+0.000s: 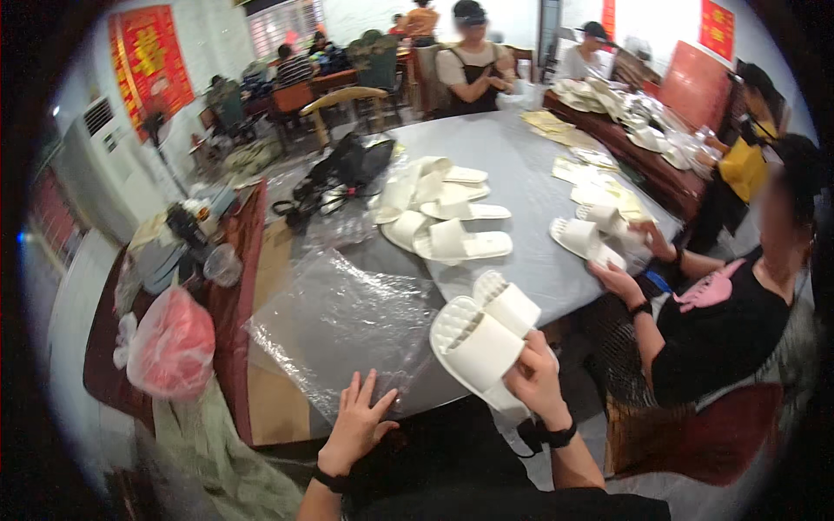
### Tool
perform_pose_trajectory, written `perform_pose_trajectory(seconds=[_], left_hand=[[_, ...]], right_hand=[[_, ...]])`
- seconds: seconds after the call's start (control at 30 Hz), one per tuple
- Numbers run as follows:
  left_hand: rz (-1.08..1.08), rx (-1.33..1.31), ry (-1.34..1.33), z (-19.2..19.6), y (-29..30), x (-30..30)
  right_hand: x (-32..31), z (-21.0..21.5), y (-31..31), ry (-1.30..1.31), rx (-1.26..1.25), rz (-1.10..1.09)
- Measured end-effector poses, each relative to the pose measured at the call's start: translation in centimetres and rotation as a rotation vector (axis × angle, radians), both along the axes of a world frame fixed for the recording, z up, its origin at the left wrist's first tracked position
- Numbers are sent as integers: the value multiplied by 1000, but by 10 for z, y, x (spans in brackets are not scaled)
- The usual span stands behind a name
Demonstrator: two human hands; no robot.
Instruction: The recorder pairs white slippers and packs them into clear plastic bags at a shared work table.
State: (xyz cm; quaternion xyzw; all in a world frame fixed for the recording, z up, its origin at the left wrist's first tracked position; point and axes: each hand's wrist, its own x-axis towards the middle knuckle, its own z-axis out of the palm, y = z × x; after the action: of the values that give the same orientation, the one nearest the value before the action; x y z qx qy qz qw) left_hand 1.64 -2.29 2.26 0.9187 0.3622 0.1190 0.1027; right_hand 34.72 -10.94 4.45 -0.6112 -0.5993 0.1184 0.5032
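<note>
My right hand (536,375) is closed round a pair of cream slide slippers (480,346), held over the near edge of the grey table (495,139). One slipper overlaps the other, and their soles show a bumpy, quilted texture. My left hand (357,418) rests with fingers spread on the near corner of a clear plastic bag (347,321) that lies flat on the table. Beyond the held pair lie several more cream slippers (452,208), partly overlapping one another.
At the right, a co-worker in black handles another pair of slippers (584,239). Yellowish flat packs (599,184) lie beyond. A black bag (347,169) sits at the table's far left. On a side table stands a red-filled plastic bag (174,339). Other people sit farther back.
</note>
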Motion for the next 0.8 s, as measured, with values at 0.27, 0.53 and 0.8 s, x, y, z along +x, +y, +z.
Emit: perform_pose_trajectory(seconds=[0.27, 0.53, 0.8], left_hand=[[83, 2, -65, -18, -7, -15], [482, -18, -1038, 4, 4, -17], [484, -780, -2088, 21, 23, -23]], right_hand=[[-21, -8, 20, -106, 103, 302], [-20, -10, 22, 70, 170, 91], [-20, -11, 15, 211, 239, 3]])
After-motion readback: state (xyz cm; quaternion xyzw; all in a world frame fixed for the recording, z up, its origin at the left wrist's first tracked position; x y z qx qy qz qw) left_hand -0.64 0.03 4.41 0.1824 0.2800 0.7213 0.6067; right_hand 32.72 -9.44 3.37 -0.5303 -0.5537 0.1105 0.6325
